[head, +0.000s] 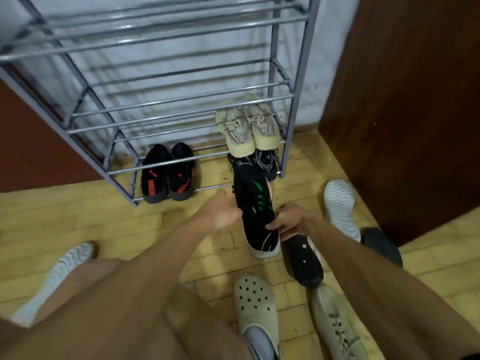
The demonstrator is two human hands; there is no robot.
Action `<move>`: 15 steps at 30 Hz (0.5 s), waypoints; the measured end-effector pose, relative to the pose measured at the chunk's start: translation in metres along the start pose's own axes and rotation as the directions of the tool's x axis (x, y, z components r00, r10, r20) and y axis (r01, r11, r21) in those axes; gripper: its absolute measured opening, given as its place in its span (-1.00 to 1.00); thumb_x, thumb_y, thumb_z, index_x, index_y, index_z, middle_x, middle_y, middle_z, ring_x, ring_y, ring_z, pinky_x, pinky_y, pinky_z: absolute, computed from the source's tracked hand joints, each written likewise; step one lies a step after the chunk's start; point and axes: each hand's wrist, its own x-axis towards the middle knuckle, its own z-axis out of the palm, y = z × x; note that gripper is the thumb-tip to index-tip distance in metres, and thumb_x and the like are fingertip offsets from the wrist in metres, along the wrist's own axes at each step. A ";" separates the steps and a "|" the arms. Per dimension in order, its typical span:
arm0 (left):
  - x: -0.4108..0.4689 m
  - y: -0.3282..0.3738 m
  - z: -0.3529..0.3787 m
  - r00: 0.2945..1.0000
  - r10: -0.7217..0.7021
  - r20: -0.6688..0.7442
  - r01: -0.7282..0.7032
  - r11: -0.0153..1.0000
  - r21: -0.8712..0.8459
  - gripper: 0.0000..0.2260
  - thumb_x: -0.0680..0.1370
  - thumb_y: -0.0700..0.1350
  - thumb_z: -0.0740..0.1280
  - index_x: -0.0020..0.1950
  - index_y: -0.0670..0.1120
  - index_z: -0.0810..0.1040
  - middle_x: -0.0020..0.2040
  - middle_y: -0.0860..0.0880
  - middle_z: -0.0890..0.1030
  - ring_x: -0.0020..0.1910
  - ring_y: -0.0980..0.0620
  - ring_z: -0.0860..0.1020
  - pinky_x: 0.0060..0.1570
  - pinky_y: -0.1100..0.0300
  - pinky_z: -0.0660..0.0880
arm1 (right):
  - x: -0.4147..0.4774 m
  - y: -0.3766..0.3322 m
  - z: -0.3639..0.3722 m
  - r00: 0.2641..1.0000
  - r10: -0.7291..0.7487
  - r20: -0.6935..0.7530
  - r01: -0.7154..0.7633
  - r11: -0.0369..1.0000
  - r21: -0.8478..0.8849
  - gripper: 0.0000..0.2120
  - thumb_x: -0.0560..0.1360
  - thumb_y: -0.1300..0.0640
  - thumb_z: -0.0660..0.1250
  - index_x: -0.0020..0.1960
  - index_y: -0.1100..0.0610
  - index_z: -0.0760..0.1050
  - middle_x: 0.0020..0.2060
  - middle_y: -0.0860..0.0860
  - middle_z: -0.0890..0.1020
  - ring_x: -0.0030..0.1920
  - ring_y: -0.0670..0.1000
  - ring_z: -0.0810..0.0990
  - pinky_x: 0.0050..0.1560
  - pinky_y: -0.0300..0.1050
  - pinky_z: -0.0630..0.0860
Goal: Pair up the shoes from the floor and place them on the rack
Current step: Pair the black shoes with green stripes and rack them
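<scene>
A black sneaker with green stripes [258,211] lies on the floor in front of the grey metal rack [179,100], toe toward me. My left hand [220,213] touches its left side with loosely bent fingers. My right hand [291,222] grips its right side near the collar. Under my right wrist lies a second black shoe [302,263]. On the rack's lowest bars stand a black and red pair [167,175] and a dark pair [265,162]. A beige pair [248,128] sits one shelf higher.
Loose on the tiled floor are a white slipper [340,206] at right, a dark shoe [381,245] behind it, another white slipper [57,279] at left, a pale green clog [255,305] and a pale sneaker [340,331] near me. A brown wooden door [405,100] stands right.
</scene>
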 end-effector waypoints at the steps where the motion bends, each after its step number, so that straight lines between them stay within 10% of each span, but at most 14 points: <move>1: -0.007 0.005 -0.007 0.999 0.011 -0.042 -0.013 0.999 -0.050 -0.47 0.53 -0.03 0.31 0.42 -0.19 0.24 0.11 -0.07 0.53 0.02 -0.01 0.51 -0.06 0.17 0.46 | -0.013 -0.012 -0.004 0.999 -0.048 0.007 0.048 0.999 0.001 -0.64 0.47 0.27 0.41 0.23 0.33 0.48 0.04 0.14 0.64 0.05 0.11 0.62 0.11 0.01 0.59; 6: -0.063 0.032 -0.058 0.975 0.150 -0.163 -0.168 0.980 -0.103 -0.71 0.57 -0.17 0.28 0.29 -0.17 0.47 -0.09 0.02 0.52 0.10 0.04 0.46 -0.29 0.28 0.31 | -0.095 -0.083 -0.009 0.956 -0.290 -0.041 0.290 0.957 0.013 -0.88 0.43 0.24 0.46 -0.05 0.21 0.59 -0.37 0.00 0.67 -0.30 -0.01 0.62 -0.11 -0.09 0.63; 15: -0.129 -0.012 -0.137 0.930 0.067 -0.361 -0.211 0.903 -0.375 -0.80 0.53 -0.13 0.36 0.12 -0.16 0.55 0.02 -0.13 0.65 -0.05 -0.09 0.61 -0.07 0.06 0.55 | -0.203 -0.191 0.056 0.778 -0.624 -0.073 0.623 0.781 -0.035 -0.59 0.46 0.41 0.36 0.24 0.12 0.56 -0.02 0.05 0.68 0.02 0.08 0.67 0.02 -0.03 0.62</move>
